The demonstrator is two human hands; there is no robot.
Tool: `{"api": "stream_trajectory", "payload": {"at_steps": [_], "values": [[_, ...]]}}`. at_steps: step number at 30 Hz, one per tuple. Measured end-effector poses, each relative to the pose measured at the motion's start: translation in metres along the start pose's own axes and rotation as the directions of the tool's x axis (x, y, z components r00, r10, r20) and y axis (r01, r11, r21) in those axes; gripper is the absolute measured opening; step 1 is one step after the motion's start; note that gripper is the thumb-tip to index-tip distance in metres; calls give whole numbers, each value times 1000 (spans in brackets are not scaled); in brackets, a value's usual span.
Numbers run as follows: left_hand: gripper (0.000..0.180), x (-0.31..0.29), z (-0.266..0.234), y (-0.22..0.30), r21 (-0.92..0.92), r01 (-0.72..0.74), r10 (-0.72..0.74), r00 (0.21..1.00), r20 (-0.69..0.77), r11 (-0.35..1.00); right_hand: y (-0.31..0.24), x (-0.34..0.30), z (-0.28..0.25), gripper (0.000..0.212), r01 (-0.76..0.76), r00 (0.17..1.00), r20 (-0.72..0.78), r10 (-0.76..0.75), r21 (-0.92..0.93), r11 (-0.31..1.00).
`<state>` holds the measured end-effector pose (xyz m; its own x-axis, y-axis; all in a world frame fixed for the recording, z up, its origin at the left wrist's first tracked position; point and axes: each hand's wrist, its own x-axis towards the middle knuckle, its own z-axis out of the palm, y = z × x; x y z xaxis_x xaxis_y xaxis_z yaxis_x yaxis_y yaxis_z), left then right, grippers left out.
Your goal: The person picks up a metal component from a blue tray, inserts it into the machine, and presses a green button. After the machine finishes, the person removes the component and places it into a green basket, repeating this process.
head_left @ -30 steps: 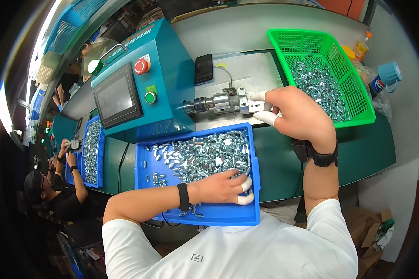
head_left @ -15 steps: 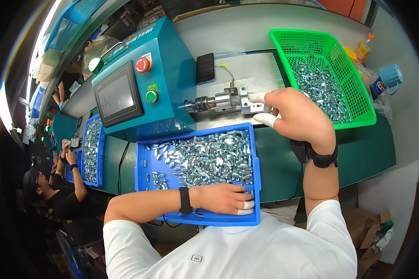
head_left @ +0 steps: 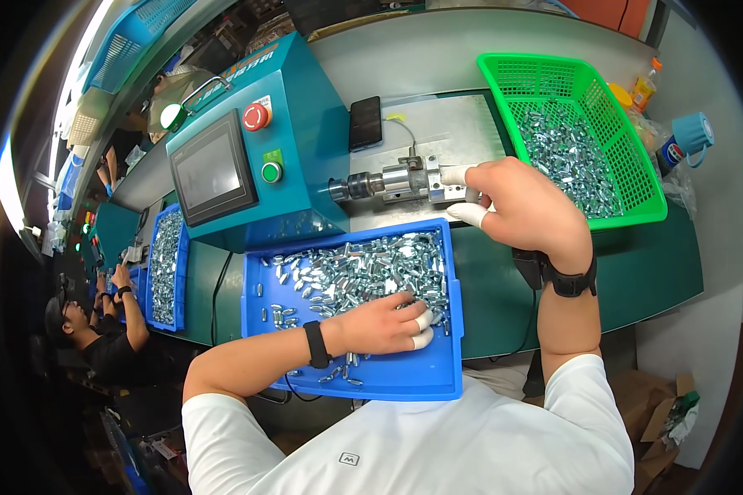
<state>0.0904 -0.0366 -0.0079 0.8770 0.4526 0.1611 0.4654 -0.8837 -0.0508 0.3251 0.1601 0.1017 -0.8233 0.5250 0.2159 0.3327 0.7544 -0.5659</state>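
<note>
My left hand (head_left: 381, 324) reaches into a blue tray (head_left: 456, 363) of small shiny metal fittings (head_left: 351, 276). Its fingers, some in white finger cots, are bent slightly apart over the pieces, and the undersides of the fingertips are hidden. My right hand (head_left: 530, 198) is at the outer end of a metal clamping fixture (head_left: 434, 180). The cot-covered index fingertip touches the fixture's end, while the thumb is spread below it; I see no piece between them. A chuck (head_left: 359, 185) on a teal machine (head_left: 314, 124) lines up with the fixture.
A green basket (head_left: 654, 216) of similar fittings stands at the right. The machine carries a screen (head_left: 213, 175), a red knob (head_left: 256, 116) and a green button (head_left: 272, 172). Behind the fixture lies a phone (head_left: 366, 123). A co-worker (head_left: 99, 330) sits at far left beside another blue tray (head_left: 180, 309).
My left hand has moved up and left from the tray's near right corner, over the pile. Several fittings now show near its wrist. My right hand stays almost still at the fixture.
</note>
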Motion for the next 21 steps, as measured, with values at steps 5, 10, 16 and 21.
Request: {"api": "stream_trajectory", "payload": {"at_steps": [5,10,16,21], "values": [[31,-5,-3,-8,13,84,-84,996,-2,996,-8,6,3,36,-39,994,99,47,-79,996],[34,-8,-15,-31,20,323,-322,946,-39,946,-1,9,28,34,24,997,78,-18,-75,997],[30,-17,-54,-57,12,662,-472,547,-691,750,-22,14,69,38,147,920,379,-96,-109,983],[29,-40,-74,-93,-89,795,-482,271,-833,600,-31,12,113,35,211,876,469,-110,-167,963]]}}
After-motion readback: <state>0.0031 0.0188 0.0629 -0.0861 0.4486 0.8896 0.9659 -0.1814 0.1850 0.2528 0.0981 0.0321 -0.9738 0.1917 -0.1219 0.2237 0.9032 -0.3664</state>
